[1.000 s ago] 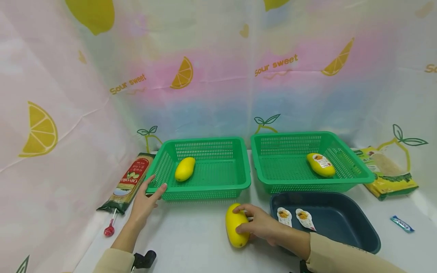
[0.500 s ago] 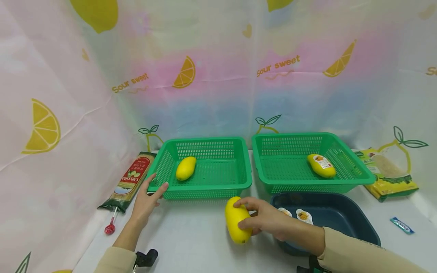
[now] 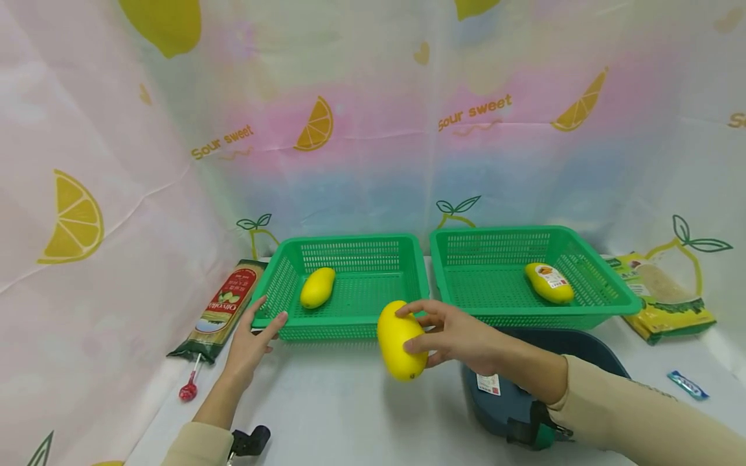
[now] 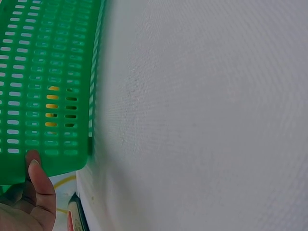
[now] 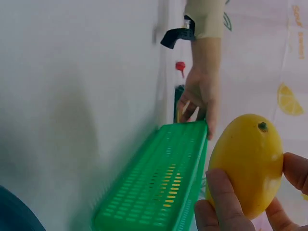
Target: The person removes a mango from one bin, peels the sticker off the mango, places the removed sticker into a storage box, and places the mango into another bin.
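My right hand grips a plain yellow mango and holds it in the air at the front rim of the left green basket. The right wrist view shows the same mango between my fingers. My left hand rests with straight fingers on that basket's front left corner, and the thumb lies against its wall. Another plain mango lies inside this basket. A labelled mango lies in the right green basket.
A dark blue tub with a label sticker stands under my right forearm. A pasta packet and a red lollipop lie at the left. A yellow-green bag and a small blue wrapper lie at the right.
My right hand has lifted the mango off the table and carried it up towards the left basket's front rim. My forearm now covers most of the blue tub. The left hand has stayed put.
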Motion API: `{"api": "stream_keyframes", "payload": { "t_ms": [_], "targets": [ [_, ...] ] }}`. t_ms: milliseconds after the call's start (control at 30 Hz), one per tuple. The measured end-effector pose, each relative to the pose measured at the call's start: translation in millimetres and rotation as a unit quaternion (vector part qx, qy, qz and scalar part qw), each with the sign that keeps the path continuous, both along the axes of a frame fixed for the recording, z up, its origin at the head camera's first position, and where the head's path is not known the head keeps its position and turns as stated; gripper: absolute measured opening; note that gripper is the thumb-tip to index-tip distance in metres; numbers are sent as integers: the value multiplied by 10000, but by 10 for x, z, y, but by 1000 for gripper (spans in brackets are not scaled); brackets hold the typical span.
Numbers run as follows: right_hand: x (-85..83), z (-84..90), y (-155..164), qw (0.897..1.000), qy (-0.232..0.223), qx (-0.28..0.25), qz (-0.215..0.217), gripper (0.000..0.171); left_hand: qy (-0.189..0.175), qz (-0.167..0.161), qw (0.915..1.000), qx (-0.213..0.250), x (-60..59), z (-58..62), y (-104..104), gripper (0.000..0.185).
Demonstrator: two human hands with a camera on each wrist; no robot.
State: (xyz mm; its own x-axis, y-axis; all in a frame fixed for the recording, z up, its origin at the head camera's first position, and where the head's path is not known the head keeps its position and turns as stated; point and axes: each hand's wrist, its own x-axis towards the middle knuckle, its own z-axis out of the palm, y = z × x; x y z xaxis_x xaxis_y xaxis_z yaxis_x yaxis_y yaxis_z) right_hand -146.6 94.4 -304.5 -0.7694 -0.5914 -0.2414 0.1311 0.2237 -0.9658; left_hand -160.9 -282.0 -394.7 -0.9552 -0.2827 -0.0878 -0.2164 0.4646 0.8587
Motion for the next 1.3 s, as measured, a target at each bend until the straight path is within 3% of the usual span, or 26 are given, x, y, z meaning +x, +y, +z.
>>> {"api": "stream_keyframes", "payload": {
  "t_ms": [267,767,1300],
  "targets": [
    [-265,89,-76,9995,180,154,-232,56,26,-39,10000,62,-2,-2,16,87],
    [-762,372,-385,9981,418,391,-211,58,62,-16,10000,25,9,-17,-4,86],
    [-1271,428,-616,9957,679,563,-287,59,118,-66,9999,43,3,-32,-30,85]
  ]
}}
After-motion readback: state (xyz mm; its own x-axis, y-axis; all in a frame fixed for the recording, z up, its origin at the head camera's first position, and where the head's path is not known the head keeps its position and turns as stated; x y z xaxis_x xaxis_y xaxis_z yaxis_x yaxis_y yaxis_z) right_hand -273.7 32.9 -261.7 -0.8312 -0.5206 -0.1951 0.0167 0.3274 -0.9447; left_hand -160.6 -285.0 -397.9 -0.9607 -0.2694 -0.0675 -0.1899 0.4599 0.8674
